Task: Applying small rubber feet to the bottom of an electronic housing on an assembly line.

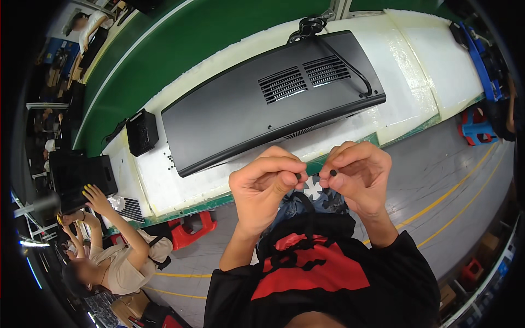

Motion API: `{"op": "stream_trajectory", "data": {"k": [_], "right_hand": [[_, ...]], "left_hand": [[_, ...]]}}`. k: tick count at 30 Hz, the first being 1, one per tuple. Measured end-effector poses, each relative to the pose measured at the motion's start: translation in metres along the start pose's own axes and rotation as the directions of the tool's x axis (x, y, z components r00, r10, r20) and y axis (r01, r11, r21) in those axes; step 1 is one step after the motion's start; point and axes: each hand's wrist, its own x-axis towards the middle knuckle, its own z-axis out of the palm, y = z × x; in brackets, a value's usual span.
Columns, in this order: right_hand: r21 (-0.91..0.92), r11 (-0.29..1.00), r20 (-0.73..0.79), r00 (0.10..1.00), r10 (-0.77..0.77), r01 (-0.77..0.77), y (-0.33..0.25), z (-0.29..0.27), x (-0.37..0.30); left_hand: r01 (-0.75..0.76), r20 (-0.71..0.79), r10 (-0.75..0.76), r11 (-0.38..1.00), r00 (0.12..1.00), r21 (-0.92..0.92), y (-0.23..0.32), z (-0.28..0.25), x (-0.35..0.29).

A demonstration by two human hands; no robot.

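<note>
Both my hands are raised in front of my chest, close to each other, just off the near edge of the bench. The fingertips of my left hand [261,188] pinch a small dark piece [298,176], mostly hidden by the fingers. Between thumb and forefinger, my right hand [363,177] holds a small black round piece [333,173]; its exact kind is too small to tell. Beyond them lies a long black appliance housing [229,104] with two slotted vents [283,85]. A black power cable [350,68] runs over its top to a coiled bundle.
Left of the housing stands a black open box [142,133], with several tiny black pieces [170,159] scattered nearby. A co-worker [126,257] reaches over another black unit [82,180] at far left. Red stool [192,230] and blue-red stool [477,128] stand beside the bench.
</note>
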Motion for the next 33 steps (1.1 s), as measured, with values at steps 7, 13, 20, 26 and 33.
{"op": "stream_trajectory", "data": {"k": [7,13,20,26,33], "right_hand": [[-0.075,0.996,0.049,0.998,-0.049,0.053,-0.003,-0.008,-0.001],[-0.29,0.95,-0.084,0.986,-0.147,0.117,-0.007,-0.02,-0.003],[-0.886,0.33,0.184,0.899,-0.397,0.327,-0.043,-0.074,0.049],[-0.932,0.225,0.246,0.952,-0.184,0.284,-0.069,-0.082,0.087],[-0.931,0.191,0.32,0.947,0.02,0.311,-0.086,-0.074,0.094]], "left_hand": [[0.005,0.045,-0.009,0.997,0.999,0.082,-0.003,0.006,0.004],[0.053,-0.057,-0.039,0.958,0.998,0.282,0.009,0.006,0.009],[-0.176,0.023,0.296,0.504,0.955,0.846,0.03,-0.005,0.033],[-0.263,0.212,0.237,0.206,0.948,0.943,0.035,-0.016,0.051],[-0.225,0.199,0.174,0.149,0.964,0.963,0.04,-0.018,0.051]]}}
